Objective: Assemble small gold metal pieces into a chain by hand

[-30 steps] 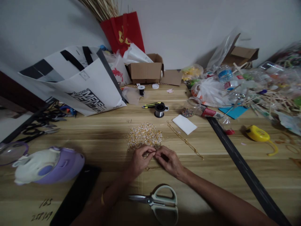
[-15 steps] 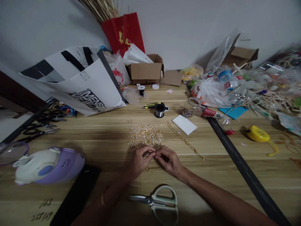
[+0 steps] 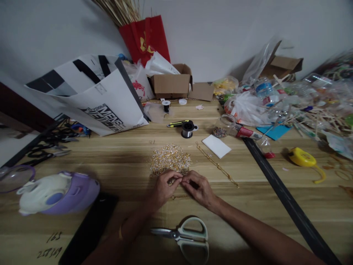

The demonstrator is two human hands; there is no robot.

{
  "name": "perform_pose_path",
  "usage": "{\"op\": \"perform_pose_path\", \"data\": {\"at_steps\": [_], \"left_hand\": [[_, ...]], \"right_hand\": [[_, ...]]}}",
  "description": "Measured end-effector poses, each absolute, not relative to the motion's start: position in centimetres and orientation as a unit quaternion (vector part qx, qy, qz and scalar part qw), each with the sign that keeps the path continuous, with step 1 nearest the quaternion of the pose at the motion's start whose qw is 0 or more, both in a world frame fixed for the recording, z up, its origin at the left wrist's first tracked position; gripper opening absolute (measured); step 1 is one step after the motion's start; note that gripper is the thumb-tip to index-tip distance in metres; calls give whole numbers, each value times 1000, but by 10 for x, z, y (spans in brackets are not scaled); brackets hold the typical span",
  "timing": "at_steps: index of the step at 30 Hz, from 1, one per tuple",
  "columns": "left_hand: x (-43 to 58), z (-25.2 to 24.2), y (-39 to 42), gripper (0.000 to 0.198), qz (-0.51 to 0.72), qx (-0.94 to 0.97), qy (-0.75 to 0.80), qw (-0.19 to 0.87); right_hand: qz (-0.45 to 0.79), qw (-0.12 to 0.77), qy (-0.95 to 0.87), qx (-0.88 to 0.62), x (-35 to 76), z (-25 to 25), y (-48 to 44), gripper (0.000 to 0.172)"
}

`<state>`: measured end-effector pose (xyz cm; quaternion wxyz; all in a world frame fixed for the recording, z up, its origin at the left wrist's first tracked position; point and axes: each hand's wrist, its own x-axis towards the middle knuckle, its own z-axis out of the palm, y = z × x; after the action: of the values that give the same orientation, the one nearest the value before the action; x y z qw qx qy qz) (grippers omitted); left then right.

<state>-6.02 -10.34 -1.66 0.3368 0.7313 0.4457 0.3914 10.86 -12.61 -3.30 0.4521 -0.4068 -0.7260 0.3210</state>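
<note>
Fingertips meet at the near edge of a heap of clear and gold beaded pieces. My left hand is closed in a pinch, its tips against those of my right hand, which pinches too. Whatever lies between them is too small to make out. Below the fingers a short gold chain rests on the table, partly hidden by my hands. A longer gold chain lies to the right. Nearer to me are scissors with pale handles, blades pointing left.
Beyond the heap stand a wire spool, a yellow-black cutter and a white pad. At left are a purple-white bottle and a black phone-like slab. A yellow tape measure and plastic clutter lie right.
</note>
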Motion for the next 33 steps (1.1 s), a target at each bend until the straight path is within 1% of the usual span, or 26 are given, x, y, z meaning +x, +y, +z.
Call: {"op": "perform_pose_path", "data": {"at_steps": [9, 21, 26, 29, 33], "left_hand": [[-60, -13, -104, 10, 394, 731, 446, 334], [-64, -13, -100, 8, 398, 720, 466, 326], [-68, -14, -97, 9, 425, 705, 469, 319], [-70, -15, -94, 8, 426, 699, 477, 321], [-71, -15, -93, 7, 423, 699, 479, 320]], "right_hand": [[320, 442, -724, -422, 109, -31, -126, 15], [311, 434, -725, -434, 110, -29, -128, 16], [254, 422, -767, -410, 114, -27, -131, 12], [198, 410, -795, -402, 118, -27, -132, 10], [164, 395, -809, -402, 123, -30, -130, 8]]}}
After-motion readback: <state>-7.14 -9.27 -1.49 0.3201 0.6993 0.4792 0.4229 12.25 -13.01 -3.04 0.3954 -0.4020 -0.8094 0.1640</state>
